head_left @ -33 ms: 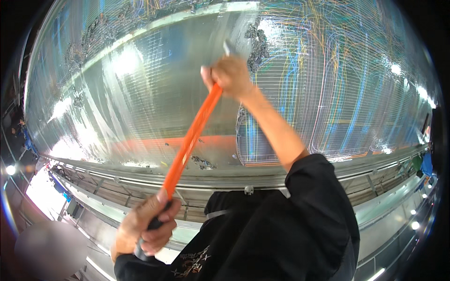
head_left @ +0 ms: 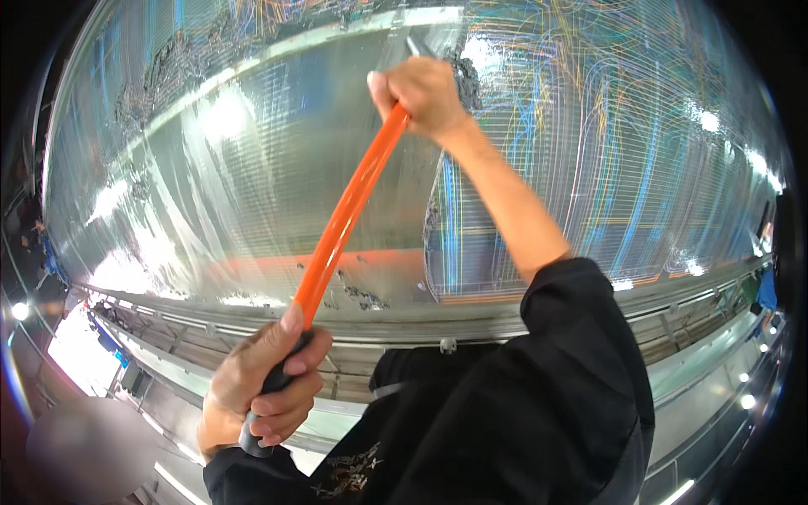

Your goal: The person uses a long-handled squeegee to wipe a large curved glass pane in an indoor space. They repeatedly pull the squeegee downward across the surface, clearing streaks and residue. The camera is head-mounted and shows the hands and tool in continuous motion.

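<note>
An orange long-handled scraper (head_left: 349,210) slants across the view from lower left to upper middle. My left hand (head_left: 257,383) is wrapped round its dark grip near my body. Farther up, my right hand (head_left: 425,93) closes round the shaft near its metal head, which shows only in part beyond the fingers. Under it lies a large shiny panel (head_left: 295,168). Its left and middle are mostly bare and grey, while the right keeps a layer of coloured fine lines (head_left: 581,185). Dark crumpled scrapings (head_left: 465,80) gather at that layer's border, next to my right hand.
Metal rails (head_left: 665,311) run along the panel's near edge, close to my body. More dark scrapings (head_left: 181,63) lie at the far left. Small scraps (head_left: 364,296) sit near the front edge. A person in blue (head_left: 766,295) shows at the right rim.
My right hand and the scraper's head have moved away from me, toward the far side of the panel. My left hand has shifted slightly up and right, still gripping the handle.
</note>
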Tool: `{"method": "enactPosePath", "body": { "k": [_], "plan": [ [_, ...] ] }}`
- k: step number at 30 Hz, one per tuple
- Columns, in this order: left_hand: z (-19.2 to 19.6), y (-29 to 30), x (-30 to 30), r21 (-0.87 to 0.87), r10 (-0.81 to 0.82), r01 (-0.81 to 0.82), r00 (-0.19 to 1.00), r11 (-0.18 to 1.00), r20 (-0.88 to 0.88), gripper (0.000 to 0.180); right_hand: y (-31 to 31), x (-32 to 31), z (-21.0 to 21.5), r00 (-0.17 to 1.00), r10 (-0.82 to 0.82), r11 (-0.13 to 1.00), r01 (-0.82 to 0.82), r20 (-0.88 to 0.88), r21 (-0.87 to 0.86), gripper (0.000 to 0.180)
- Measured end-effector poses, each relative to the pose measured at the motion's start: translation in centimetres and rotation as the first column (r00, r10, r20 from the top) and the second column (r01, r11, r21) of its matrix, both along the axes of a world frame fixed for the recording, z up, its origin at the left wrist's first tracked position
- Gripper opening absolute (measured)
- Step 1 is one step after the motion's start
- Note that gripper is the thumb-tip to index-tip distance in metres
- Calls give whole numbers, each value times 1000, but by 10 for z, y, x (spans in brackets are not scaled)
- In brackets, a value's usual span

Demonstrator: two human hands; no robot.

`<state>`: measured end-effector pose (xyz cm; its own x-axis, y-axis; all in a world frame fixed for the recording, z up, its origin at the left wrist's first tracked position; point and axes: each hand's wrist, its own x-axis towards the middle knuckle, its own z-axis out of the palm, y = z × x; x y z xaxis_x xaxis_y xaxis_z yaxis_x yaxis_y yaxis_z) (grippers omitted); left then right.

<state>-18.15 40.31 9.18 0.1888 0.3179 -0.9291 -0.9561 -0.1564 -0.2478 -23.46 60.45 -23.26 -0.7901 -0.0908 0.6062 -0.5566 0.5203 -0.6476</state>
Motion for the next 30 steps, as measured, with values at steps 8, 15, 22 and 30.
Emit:
{"method": "enactPosePath", "body": {
  "k": [8, 15, 22, 30],
  "plan": [
    [-96, 25, -33, 480, 248, -115, 942, 870, -224, 49, 72, -112, 10, 994, 40, 974, -63, 106, 218, 43],
    [-69, -80, 185, 406, 500, -455, 866, 792, -4, 55, -69, 78, 8, 865, 382, 861, -461, 326, 213, 48],
    [-31, -164, 427, 370, 499, -493, 862, 788, 86, 68, -147, 324, 43, 747, 528, 787, -609, 405, 96, 50],
    [29, -158, 476, 2, 144, -146, 977, 989, -156, 60, -161, 362, 33, 632, 650, 677, -734, 421, 57, 46]
  ]
}}
